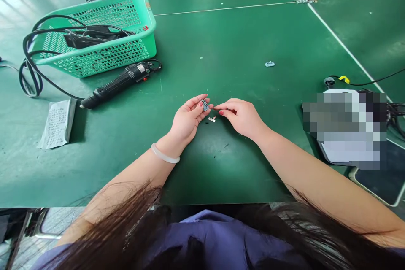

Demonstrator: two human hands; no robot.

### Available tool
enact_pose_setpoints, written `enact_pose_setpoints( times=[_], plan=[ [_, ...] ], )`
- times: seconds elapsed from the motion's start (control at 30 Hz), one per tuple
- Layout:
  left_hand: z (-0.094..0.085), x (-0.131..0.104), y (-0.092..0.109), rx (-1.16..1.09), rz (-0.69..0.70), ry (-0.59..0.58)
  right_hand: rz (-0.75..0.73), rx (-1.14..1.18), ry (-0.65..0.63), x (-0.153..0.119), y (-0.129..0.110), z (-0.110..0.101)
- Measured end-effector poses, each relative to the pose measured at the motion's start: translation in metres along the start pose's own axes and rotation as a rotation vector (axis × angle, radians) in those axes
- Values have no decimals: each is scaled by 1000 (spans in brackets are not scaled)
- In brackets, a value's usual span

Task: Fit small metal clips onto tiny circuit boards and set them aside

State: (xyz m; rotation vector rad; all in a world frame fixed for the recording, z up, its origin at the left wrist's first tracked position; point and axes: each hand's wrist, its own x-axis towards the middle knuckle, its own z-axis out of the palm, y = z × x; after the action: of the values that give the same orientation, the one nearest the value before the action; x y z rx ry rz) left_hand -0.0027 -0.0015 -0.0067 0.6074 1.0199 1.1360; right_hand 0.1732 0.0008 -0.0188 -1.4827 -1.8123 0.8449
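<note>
Between the thumb and fingers of my left hand (187, 120) is a small grey-blue plastic housing (205, 104), tilted, its inner side facing up. Just to its right, my right hand (242, 116) has its thumb and index finger pinched together; whatever sits between these fingertips is too small to make out. Below the fingertips, a small pale metal piece (211, 120) lies on the green table (221, 173). A tiny black part (206, 123) rests beside it.
A black electric screwdriver (118, 84) lies at left, before a green basket (104, 57) holding cables and black devices. Left of that is a folded paper packet (57, 123). Another small grey-blue piece (270, 64) lies farther back. A blurred-out object (344, 130) stands at right.
</note>
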Motion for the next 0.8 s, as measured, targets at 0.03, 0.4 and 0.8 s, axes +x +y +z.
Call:
enact_pose_setpoints(
  times=[0.03, 0.4, 0.8],
  plan=[
    [0, 0, 0, 10, 0, -9, -1, 14, -2, 0, 0, -1],
    [-1, 1, -8, 167, 52, -123, 162, 483, -5, 2, 5, -4],
    [1, -3, -8, 228, 62, -199, 206, 675, 122, -4, -7, 6]
  ],
)
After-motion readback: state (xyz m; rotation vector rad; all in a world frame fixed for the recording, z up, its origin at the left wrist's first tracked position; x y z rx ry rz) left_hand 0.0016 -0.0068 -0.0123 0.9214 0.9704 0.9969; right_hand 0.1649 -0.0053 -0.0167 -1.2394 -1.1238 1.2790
